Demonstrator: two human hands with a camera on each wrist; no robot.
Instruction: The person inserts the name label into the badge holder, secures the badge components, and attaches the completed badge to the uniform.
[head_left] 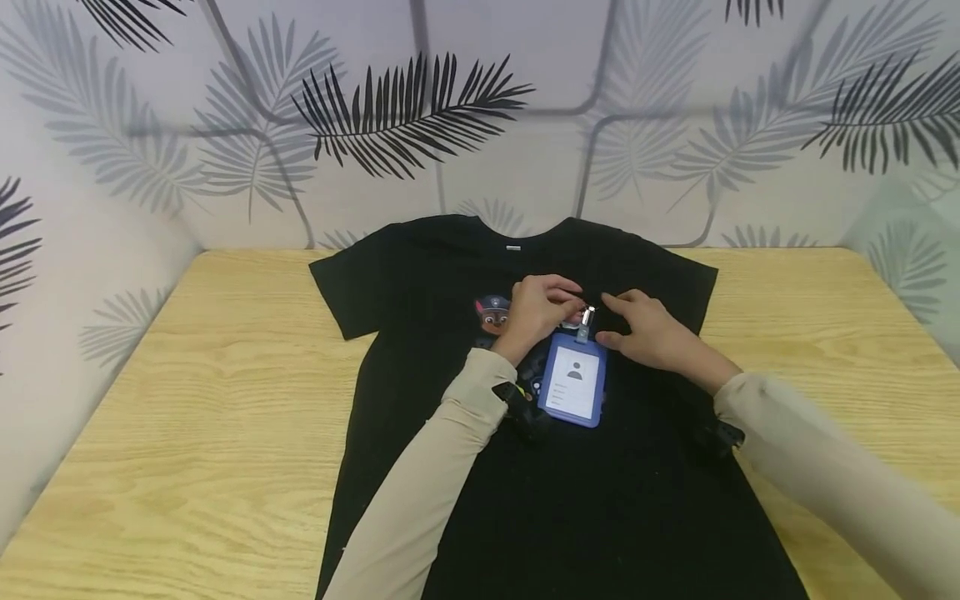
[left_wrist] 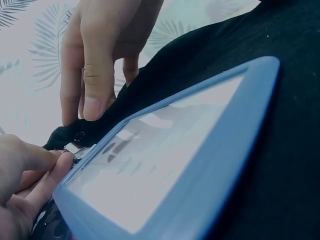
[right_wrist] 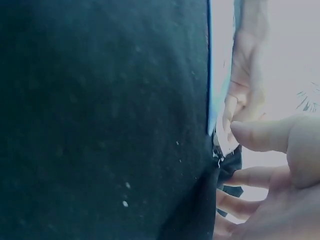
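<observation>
A blue ID badge holder (head_left: 546, 402) with a white card lies tilted on the chest of a black T-shirt (head_left: 450, 467). From its top rises a strap with a shiny metal clip (head_left: 588, 317). My left hand (head_left: 536, 312) pinches at the clip with thumb and fingertips, where a fold of shirt is raised (left_wrist: 65, 134). On the clip's other side is my right hand (head_left: 648, 329), thumb and fingers spread apart. Its fingers (left_wrist: 95, 85) hang above the fold in the left wrist view; in the right wrist view its thumb (right_wrist: 260, 134) is close to the clip.
The T-shirt is spread flat on a light wooden table (head_left: 187, 417), collar toward the back. A cartoon dog print (head_left: 493, 317) shows on its chest, partly covered by the left hand and badge. Behind the table stands a leaf-patterned wall covering (head_left: 487, 75).
</observation>
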